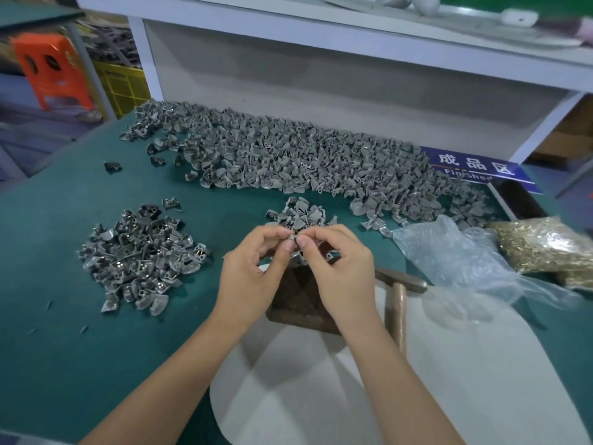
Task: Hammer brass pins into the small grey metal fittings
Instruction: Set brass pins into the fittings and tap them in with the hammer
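Observation:
My left hand (256, 264) and my right hand (340, 264) meet above a dark block (298, 303), and together they pinch one small grey fitting (292, 236) between their fingertips. Any brass pin in the fingers is too small to make out. A hammer (398, 303) with a wooden handle lies just right of my right hand. A small heap of grey fittings (301, 213) sits right behind my hands. A clear bag of brass pins (542, 245) lies at the right.
A long pile of grey fittings (288, 155) runs along the back of the green mat (64, 348). Another heap of fittings with pins (141, 255) lies at the left. A white sheet (353, 396) covers the near table. Crumpled clear plastic (455, 252) lies right; a blue sign (475, 165) behind.

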`<state>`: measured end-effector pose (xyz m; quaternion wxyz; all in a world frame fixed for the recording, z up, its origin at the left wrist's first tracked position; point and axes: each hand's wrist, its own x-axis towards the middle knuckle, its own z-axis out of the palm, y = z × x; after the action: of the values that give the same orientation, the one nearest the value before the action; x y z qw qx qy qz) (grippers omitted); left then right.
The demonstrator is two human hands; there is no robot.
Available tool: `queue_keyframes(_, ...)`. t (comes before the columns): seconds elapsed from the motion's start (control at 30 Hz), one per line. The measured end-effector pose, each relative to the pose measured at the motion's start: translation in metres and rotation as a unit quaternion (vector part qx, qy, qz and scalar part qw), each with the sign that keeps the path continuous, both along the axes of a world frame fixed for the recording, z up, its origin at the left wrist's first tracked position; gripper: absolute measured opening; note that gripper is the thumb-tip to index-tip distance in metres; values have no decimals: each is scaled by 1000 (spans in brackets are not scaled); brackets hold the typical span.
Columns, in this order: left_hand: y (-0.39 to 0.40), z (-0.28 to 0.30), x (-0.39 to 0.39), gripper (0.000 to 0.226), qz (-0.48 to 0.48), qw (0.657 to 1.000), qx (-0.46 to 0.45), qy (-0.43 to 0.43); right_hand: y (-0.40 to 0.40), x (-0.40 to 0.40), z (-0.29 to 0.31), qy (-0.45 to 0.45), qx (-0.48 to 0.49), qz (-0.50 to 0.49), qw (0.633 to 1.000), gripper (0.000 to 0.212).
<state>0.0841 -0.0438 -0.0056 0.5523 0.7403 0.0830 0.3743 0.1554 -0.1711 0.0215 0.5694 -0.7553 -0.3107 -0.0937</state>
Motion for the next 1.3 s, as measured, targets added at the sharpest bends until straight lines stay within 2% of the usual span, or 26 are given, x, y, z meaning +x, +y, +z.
queue_keyframes(0.33, 1, 2, -2, 10, -9, 1000, 14, 3, -2, 1, 1, 3, -14, 16, 1000, 8)
queue_keyframes(0.5, 2, 0, -2, 20, -2, 999, 35, 16, -7, 5, 0, -25, -56, 19, 998, 9)
queue_keyframes(0.6, 2, 0, -1, 10, -6, 1000, 27, 9, -7, 6, 2, -32, -50, 14, 998, 8)
queue_keyframes(0.73, 1, 3, -2, 10, -5, 1000, 30, -6, -4, 6, 6, -16, -47, 18, 999, 6)
queue_keyframes(0.93, -2, 0, -1, 10, -27, 999, 24, 15, -23, 18, 9, -24, -103, 65, 992, 11)
queue_keyframes(1.13, -2, -1, 1, 15, -39, 997, 65, 34, -30, 16, 4, -62, -113, 50, 990, 10)
queue_keyframes(1.3, -3, 1, 0, 19, -58, 991, 113, 48, -39, 11, -1, -51, -111, 39, 992, 12)
